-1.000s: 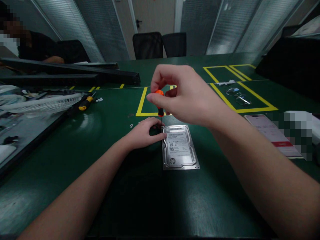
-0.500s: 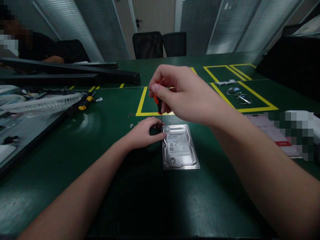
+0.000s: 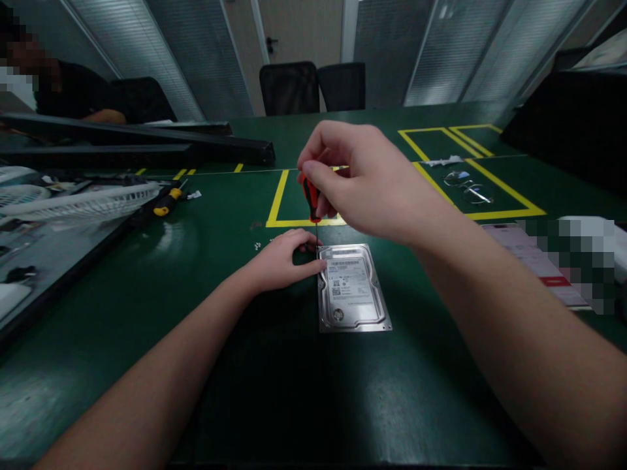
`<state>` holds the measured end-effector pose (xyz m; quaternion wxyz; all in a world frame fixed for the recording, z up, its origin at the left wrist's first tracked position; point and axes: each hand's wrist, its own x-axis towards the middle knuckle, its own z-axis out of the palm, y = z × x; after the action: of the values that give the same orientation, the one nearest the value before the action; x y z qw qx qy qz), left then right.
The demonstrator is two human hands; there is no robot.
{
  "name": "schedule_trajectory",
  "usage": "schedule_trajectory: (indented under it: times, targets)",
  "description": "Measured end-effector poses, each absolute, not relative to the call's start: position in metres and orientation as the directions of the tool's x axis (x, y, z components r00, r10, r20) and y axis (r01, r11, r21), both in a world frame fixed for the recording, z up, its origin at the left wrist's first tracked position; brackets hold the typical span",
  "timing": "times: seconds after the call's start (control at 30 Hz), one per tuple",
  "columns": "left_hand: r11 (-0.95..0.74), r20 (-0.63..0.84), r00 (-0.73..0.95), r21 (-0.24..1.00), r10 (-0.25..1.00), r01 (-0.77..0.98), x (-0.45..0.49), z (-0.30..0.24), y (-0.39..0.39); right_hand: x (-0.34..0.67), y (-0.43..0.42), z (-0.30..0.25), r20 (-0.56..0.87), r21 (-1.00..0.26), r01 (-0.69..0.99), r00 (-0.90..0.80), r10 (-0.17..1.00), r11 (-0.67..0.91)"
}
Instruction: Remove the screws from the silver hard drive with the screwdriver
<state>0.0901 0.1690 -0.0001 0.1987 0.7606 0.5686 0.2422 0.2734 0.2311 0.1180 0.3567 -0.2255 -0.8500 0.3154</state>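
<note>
A silver hard drive (image 3: pixel 355 290) with a printed white label lies flat on the green table. My left hand (image 3: pixel 284 261) holds its far left corner, thumb on the top face and the other fingers beside the edge. Above that corner, my right hand (image 3: pixel 343 173) grips a red and black screwdriver (image 3: pixel 312 199) near the top of its handle. The screwdriver stands nearly upright, its thin shaft reaching down to the drive's corner. My left fingers are close to the shaft, and the tip is too small to make out.
Several tiny screws (image 3: pixel 257 246) lie left of my left hand. A yellow and black screwdriver (image 3: pixel 168 202) rests beside a tray of parts (image 3: pixel 98 241). Long black bars (image 3: pixel 235 147) lie behind. Glasses (image 3: pixel 467 187) and a phone (image 3: pixel 533 261) are at right; a person (image 3: pixel 73 91) sits far left.
My right hand has shifted slightly right and turned the screwdriver handle, so more of its red side shows. My left hand and the hard drive have stayed put.
</note>
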Motion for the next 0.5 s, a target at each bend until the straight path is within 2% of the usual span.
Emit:
schedule_trajectory:
  times: [0.23, 0.5]
  targets:
    - [-0.274, 0.143, 0.235, 0.581, 0.961, 0.766, 0.0908, 0.0014, 0.1687, 0.2765, 0.2318, 0.1193, 0.503, -0.639, 0.166, -0.649, 0.571, 0.751]
    - [-0.268, 0.136, 0.233, 0.59, 0.963, 0.762, 0.0914, 0.0028, 0.1679, 0.2779, 0.2305, 0.1194, 0.497, -0.671, 0.141, -0.642, 0.583, 0.728]
